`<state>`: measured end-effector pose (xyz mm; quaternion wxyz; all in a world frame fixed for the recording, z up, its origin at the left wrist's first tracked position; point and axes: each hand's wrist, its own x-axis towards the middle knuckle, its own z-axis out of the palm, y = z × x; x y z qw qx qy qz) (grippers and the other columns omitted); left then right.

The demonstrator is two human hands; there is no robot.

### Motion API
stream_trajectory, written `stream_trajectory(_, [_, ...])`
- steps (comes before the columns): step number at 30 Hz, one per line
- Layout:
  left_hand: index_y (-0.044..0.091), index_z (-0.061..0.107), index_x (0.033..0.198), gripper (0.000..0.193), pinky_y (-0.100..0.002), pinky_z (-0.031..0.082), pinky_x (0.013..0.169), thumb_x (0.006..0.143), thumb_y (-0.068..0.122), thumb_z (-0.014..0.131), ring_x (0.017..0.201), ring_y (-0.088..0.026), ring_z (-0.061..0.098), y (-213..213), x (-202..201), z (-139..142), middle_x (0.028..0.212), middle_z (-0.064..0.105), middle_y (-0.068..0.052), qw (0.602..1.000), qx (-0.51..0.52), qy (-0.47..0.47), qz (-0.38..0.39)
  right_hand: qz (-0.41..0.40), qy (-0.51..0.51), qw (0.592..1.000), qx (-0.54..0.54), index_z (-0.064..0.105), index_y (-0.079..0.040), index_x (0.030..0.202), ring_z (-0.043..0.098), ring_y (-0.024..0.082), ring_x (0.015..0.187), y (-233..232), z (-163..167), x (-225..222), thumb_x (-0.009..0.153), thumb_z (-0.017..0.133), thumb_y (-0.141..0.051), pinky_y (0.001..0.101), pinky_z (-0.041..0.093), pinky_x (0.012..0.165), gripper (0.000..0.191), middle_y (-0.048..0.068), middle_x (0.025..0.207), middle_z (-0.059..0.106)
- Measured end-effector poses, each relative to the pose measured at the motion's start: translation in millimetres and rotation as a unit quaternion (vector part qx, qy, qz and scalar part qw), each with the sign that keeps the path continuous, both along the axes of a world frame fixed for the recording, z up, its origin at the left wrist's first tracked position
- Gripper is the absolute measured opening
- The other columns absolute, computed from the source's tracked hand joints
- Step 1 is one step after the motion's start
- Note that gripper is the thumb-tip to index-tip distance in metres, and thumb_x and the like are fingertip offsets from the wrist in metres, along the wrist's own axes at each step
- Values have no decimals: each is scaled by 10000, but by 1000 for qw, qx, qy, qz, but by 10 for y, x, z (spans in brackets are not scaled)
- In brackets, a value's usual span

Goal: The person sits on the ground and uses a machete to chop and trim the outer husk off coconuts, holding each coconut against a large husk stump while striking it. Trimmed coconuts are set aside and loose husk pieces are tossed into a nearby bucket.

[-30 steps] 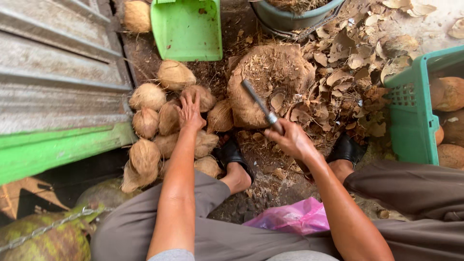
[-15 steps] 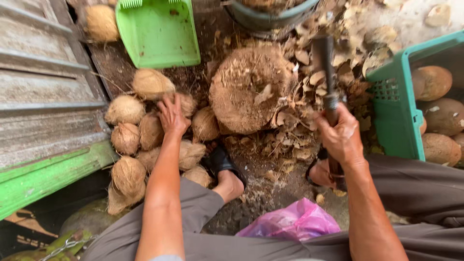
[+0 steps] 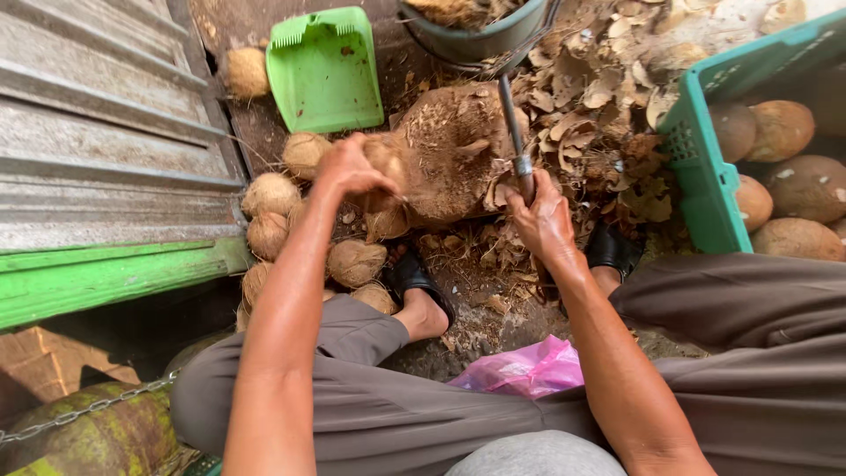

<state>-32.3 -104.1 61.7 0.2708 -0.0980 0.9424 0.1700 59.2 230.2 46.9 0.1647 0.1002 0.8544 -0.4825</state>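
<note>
Left hand (image 3: 352,167) now up off pile, clenched round coconut (image 3: 388,154); right hand (image 3: 545,220) gripping knife (image 3: 514,123) over stump (image 3: 449,150).

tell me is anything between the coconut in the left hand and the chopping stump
Nothing visible does. The left hand holds a coconut right at the edge of the stump; the right hand holds the knife raised over its far side.
</note>
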Motion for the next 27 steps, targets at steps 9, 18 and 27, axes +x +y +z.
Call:
stream_trajectory(9, [204, 495, 1440, 1193, -585, 445, 1009, 471, 725, 957, 1285, -361, 492, 895, 383, -633, 1436, 509, -189, 945, -79, 314, -52, 19, 52, 996, -67, 591, -58, 998, 581, 174, 643, 323, 110, 63, 957, 675, -293, 379, 510, 573, 253, 43, 733, 589])
stream_trajectory(18, [242, 391, 1507, 1245, -529, 462, 1101, 446, 467, 1002, 1363, -311, 530, 759, 336, -667, 1473, 538, -119, 969, 81, 213, 97, 52, 82, 994, -58, 573, -63, 950, 509, 146, 543, 273, 267, 66, 981, 662, -293, 362, 456, 495, 248, 22, 675, 504])
stream_trajectory(27, [15, 553, 1246, 795, -512, 512, 1016, 1125, 743, 259, 1090, -381, 553, 847, 392, -839, 1213, 607, -285, 918, 136, 272, 256, 58, 151, 983, -93, 553, -65, 976, 519, 128, 511, -20, 309, 117, 1032, 623, -305, 348, 498, 459, 257, 7, 628, 520])
